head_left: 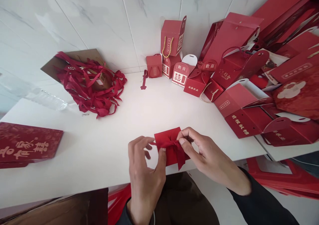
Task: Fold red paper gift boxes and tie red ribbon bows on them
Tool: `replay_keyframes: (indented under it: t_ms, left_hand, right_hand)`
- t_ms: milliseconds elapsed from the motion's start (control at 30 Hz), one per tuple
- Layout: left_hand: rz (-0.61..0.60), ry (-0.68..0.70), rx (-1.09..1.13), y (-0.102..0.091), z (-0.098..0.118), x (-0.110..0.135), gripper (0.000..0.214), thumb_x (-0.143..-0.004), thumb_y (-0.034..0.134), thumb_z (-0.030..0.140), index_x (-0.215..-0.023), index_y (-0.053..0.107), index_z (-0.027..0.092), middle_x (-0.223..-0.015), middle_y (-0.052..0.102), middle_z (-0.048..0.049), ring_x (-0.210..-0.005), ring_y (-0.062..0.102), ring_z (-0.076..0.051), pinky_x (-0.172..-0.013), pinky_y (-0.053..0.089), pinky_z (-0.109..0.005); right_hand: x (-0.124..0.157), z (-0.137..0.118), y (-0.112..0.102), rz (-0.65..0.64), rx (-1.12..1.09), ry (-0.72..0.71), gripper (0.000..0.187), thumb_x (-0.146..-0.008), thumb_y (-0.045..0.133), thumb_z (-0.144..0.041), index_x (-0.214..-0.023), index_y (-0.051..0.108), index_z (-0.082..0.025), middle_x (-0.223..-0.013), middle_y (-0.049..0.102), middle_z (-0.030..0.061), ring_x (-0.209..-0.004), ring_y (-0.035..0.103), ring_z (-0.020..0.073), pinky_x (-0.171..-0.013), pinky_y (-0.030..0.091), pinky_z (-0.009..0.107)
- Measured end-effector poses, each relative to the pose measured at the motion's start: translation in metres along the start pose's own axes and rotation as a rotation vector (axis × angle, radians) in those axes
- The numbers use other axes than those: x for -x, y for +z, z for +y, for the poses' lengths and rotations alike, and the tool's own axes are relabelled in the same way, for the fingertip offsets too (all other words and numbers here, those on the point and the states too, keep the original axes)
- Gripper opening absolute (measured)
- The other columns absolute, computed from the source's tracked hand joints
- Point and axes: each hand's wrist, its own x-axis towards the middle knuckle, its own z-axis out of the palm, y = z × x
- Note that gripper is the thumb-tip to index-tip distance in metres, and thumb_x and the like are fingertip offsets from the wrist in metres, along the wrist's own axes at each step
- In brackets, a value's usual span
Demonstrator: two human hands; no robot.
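I see a small red velvet pouch, soft and matte, lying flat at the near edge of the white desk. A red ribbon bow sits across its middle, its tails hanging over the pouch's near side. My left hand pinches the bow's left loop between thumb and forefinger, closed narrow on the ribbon. My right hand pinches the knot from the other side, its fingertips tight on the fabric. The hands hide much of the pouch's lower half.

Left of the pouch and farther back lies a loose tangle of red satin ribbons, glossy and curled, piled on a brown cardboard sheet. Beside that heap a clear plastic wrapper is blurred and hard to make out. Far left of the pouch, a flat dark red card carries gold characters, cut off by the frame.

Behind the pouch, against the marble-patterned tile wall, stand small red paper gift boxes with gold cord handles; one shows a white double-happiness character. Right of the pouch, larger red cartons lie stacked, with gold lettering too small for me to read surely.
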Motion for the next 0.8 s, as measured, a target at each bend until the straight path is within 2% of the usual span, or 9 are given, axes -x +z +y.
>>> replay_keyframes:
  t_ms: [67,133,200,333,433,533,667,800]
  left_hand:
    - [-0.092,0.074,-0.053,-0.003,-0.001,-0.003,0.027,-0.093,0.057,0.011,-0.116,0.062,0.024,-0.114,0.061,-0.0071,-0.103,0.059,-0.022,-0.083,0.050,-0.036]
    - [-0.159,0.109,-0.061,-0.007,-0.001,-0.003,0.031,-0.093,0.051,0.008,-0.113,0.067,0.026,-0.105,0.067,-0.0047,-0.103,0.059,-0.023,-0.089,0.046,-0.039]
    - [-0.173,0.043,-0.009,-0.011,0.000,-0.001,0.030,-0.094,0.050,0.011,-0.109,0.069,0.028,-0.088,0.068,-0.0014,-0.088,0.058,-0.022,-0.083,0.045,-0.037]
    - [-0.203,-0.197,0.093,-0.010,0.002,0.001,0.025,-0.099,0.055,0.027,-0.118,0.070,0.030,-0.066,0.061,0.0013,-0.073,0.055,-0.021,-0.069,0.043,-0.033]
    - [-0.288,-0.178,0.053,-0.007,0.002,-0.001,0.017,-0.094,0.063,0.030,-0.106,0.075,0.031,-0.056,0.056,0.0027,-0.067,0.049,-0.020,-0.068,0.041,-0.032]
    - [-0.282,-0.159,0.026,-0.007,0.000,-0.002,0.012,-0.093,0.062,0.028,-0.090,0.073,0.029,-0.059,0.057,0.0020,-0.068,0.048,-0.020,-0.066,0.039,-0.031]
    - [-0.256,-0.162,0.031,-0.009,-0.002,-0.002,0.010,-0.091,0.059,0.022,-0.083,0.063,0.025,-0.073,0.059,0.0007,-0.072,0.050,-0.019,-0.067,0.040,-0.030]
    - [-0.281,-0.220,0.043,-0.010,-0.003,-0.001,0.011,-0.089,0.055,0.019,-0.079,0.056,0.024,-0.073,0.057,0.0004,-0.070,0.048,-0.019,-0.064,0.039,-0.029]
  right_hand:
    - [0.000,0.000,0.000,-0.004,0.001,-0.001,0.022,-0.111,0.040,-0.040,-0.097,0.051,-0.026,-0.078,0.051,-0.0052,-0.058,0.038,0.0132,-0.052,0.031,0.028]
    - [0.000,0.000,0.000,-0.006,-0.002,-0.002,0.023,-0.111,0.040,-0.041,-0.097,0.051,-0.026,-0.078,0.052,-0.0051,-0.059,0.039,0.0133,-0.052,0.032,0.028]
    - [0.000,0.000,-0.001,-0.012,-0.005,0.002,0.024,-0.111,0.039,-0.042,-0.097,0.051,-0.026,-0.078,0.051,-0.0049,-0.059,0.039,0.0135,-0.053,0.032,0.028]
    - [-0.002,0.000,-0.001,-0.006,0.013,-0.003,0.025,-0.111,0.038,-0.043,-0.097,0.050,-0.026,-0.076,0.049,-0.0057,-0.057,0.037,0.0133,-0.053,0.032,0.028]
    - [-0.002,0.000,0.000,-0.011,0.027,-0.003,0.023,-0.111,0.038,-0.043,-0.099,0.050,-0.027,-0.076,0.050,-0.0060,-0.058,0.040,0.0132,-0.053,0.034,0.027]
    - [-0.002,0.001,-0.002,-0.004,0.073,-0.022,0.022,-0.111,0.037,-0.041,-0.099,0.049,-0.027,-0.078,0.052,-0.0053,-0.059,0.043,0.0137,-0.055,0.037,0.027]
    - [-0.002,0.007,-0.005,0.100,0.225,-0.094,0.021,-0.110,0.035,-0.036,-0.096,0.047,-0.025,-0.084,0.056,-0.0015,-0.059,0.046,0.0152,-0.058,0.039,0.030]
    - [-0.003,0.015,-0.008,0.172,0.297,-0.106,0.020,-0.110,0.035,-0.034,-0.098,0.048,-0.025,-0.089,0.061,0.0022,-0.062,0.051,0.0172,-0.060,0.042,0.032]
